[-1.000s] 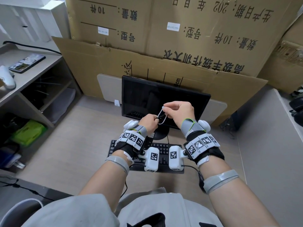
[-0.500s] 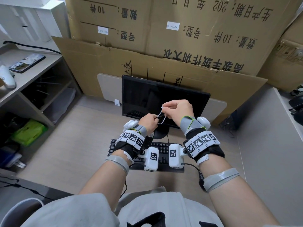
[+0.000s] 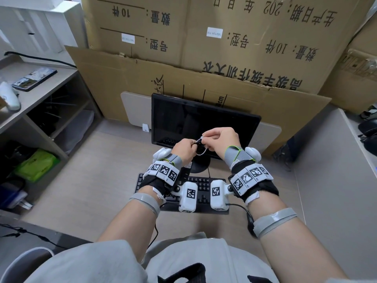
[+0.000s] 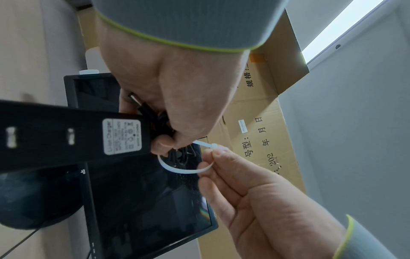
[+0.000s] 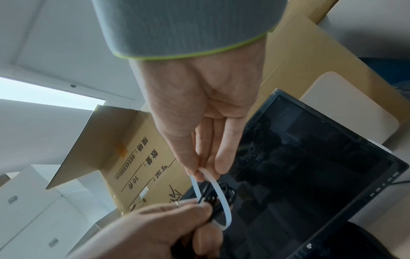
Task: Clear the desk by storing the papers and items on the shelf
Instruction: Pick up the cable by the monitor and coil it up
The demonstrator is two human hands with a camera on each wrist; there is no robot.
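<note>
Seen above the keyboard on the desk, before a dark monitor: shelf at far left; left hand curled tight around a black charger and its bundled cord; white zip tie looped round that cord, pinched by right hand fingertips.

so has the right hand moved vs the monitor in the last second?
No, barely: the right hand holds the zip tie at the same spot before the monitor lower edge.
</note>
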